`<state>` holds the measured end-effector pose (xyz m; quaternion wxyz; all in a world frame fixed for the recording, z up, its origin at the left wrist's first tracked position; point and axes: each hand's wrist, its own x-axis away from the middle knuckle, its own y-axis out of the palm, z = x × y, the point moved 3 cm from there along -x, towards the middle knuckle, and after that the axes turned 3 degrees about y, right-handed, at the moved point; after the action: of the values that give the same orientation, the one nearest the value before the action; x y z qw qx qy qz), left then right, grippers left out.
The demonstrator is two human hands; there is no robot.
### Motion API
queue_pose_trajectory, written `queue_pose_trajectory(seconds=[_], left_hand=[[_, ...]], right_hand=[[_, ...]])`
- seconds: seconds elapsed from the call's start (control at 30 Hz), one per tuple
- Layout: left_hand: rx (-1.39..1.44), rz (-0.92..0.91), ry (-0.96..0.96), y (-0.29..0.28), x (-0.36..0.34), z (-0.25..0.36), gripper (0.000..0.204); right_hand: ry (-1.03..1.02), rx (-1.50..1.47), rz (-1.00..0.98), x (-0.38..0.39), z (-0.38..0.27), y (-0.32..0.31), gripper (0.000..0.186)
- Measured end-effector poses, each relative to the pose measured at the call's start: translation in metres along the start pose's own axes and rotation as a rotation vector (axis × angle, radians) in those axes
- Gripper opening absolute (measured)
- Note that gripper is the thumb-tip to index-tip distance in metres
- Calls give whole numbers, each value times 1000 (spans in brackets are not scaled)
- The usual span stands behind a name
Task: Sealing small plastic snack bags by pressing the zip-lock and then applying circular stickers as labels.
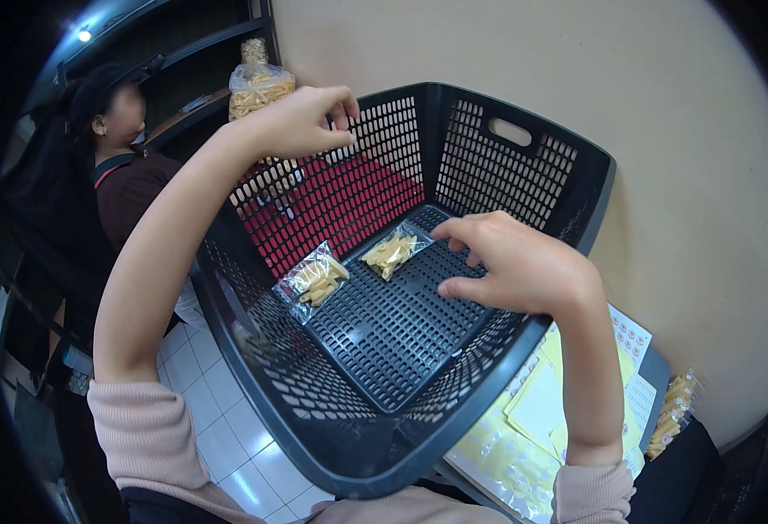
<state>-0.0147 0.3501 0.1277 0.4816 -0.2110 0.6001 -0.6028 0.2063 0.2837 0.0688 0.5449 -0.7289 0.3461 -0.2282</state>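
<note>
A black perforated plastic basket (600, 188) fills the middle. Inside lie two small clear bags of pale yellow sticks, one at the left (318, 284), the other farther back (393, 249). My left hand (318, 122) hangs over the basket's back left, fingers apart and bent, holding nothing. My right hand (506, 262) is inside at the right, just beside the farther bag, open with thumb and fingers apart; whether a fingertip touches that bag I cannot tell.
A person (131, 201) in dark brown stands at the left by black shelving (187, 48). Large bags of yellow snacks (253, 83) stand behind the basket. A tiled floor (200, 380) shows lower left. Sticker sheets (620, 341) and more snack bags (668, 419) lie right, beside a beige wall (681, 175).
</note>
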Motion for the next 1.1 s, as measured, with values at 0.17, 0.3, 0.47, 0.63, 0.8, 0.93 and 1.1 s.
queue_pose_trajectory(seconds=[0.17,0.3,0.47,0.63,0.8,0.93,1.1], left_hand=[[-315,-401,-22,51,-39,-29,38],[-474,-679,-110,127,-67,-28,45],[-622,-1351,-99,217,-24,-79,54],[-981,-1121,495,235,44,-118,95],[-864,-1163,435,256,60,-136,109],[-965,-1323,380,270,54,-132,112],[-668,-1598,34,266,48,-110,110]], right_hand=[[-73,-39,330,-4,-8,-8,32],[44,18,329,0,0,-14,29],[-7,-22,421,0,-4,-15,29],[-18,10,471,1,-2,-17,31],[-15,-16,462,1,-1,-14,33],[-22,-3,418,5,-4,-13,35],[-9,-10,392,5,-4,-10,36]])
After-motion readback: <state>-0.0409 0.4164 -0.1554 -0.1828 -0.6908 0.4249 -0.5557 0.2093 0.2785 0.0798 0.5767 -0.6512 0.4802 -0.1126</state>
